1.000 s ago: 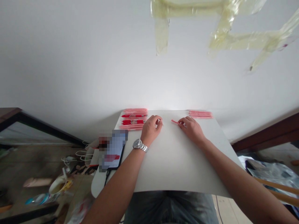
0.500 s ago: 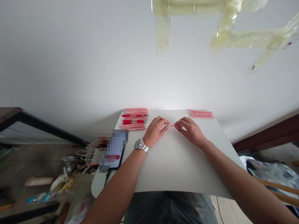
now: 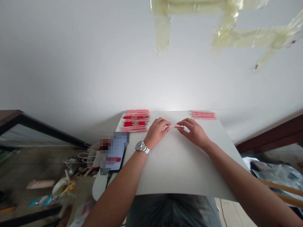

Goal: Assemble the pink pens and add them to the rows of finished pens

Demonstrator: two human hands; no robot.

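My left hand (image 3: 155, 132), with a metal wristwatch (image 3: 143, 147) on its wrist, pinches one end of a slim pink-and-white pen (image 3: 175, 126) between thumb and fingers. The pen lies sideways in front of me, just above or on the white table; I cannot tell which. Around its other end is my right hand (image 3: 194, 133), thumb and forefinger slightly apart. Left of my left hand lie rows of pink pens (image 3: 137, 112) and several red pens (image 3: 134, 123). Beyond my right hand sits a smaller row of pink pens (image 3: 204, 115).
The white table (image 3: 184, 173) stands against a wall with yellowed tape (image 3: 163, 33). A phone (image 3: 115, 154), partly pixelated, rests at the table's left edge with a cable attached. A cup (image 3: 60, 186) and a bottle (image 3: 44, 200) are at lower left, plastic bags (image 3: 279, 176) at right.
My right thumb and forefinger have parted a little, so more of the pen shows between them. My left hand stays nearly in place. The view has shifted slightly.
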